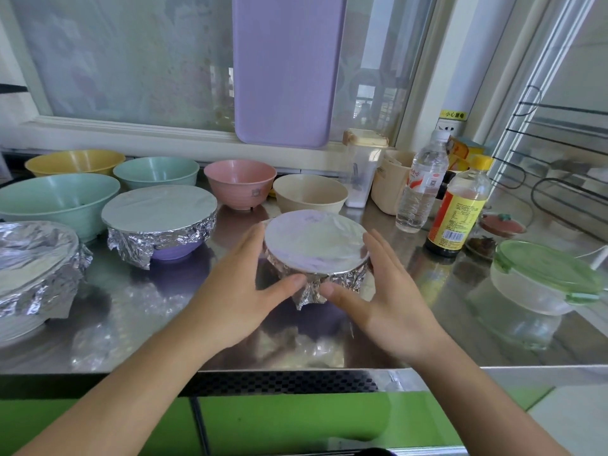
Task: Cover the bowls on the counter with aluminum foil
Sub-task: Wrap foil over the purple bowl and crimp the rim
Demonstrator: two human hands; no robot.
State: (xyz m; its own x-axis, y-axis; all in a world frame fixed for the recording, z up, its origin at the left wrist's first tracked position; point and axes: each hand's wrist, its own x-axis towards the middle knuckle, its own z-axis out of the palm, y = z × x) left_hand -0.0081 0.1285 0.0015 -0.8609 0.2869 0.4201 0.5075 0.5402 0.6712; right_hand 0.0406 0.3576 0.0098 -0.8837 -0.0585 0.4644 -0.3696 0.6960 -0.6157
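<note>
A small foil-covered bowl (316,245) sits on the steel counter (138,311) in the middle. My left hand (243,291) cups its left side and my right hand (378,297) cups its right side, thumbs pressing the crinkled foil skirt at the front. A purple bowl (161,215) with a foil top stands to the left. Another foil-wrapped bowl (33,258) is at the far left edge. Uncovered bowls line the back: yellow (75,161), two green (158,171) (56,202), pink (240,182) and cream (309,192).
A water bottle (422,182), a sauce bottle (460,209) and a beige container (391,182) stand at the back right. A green-lidded glass box (543,278) sits at the right. A purple cutting board (286,67) leans on the window. The counter's front edge runs just below my wrists.
</note>
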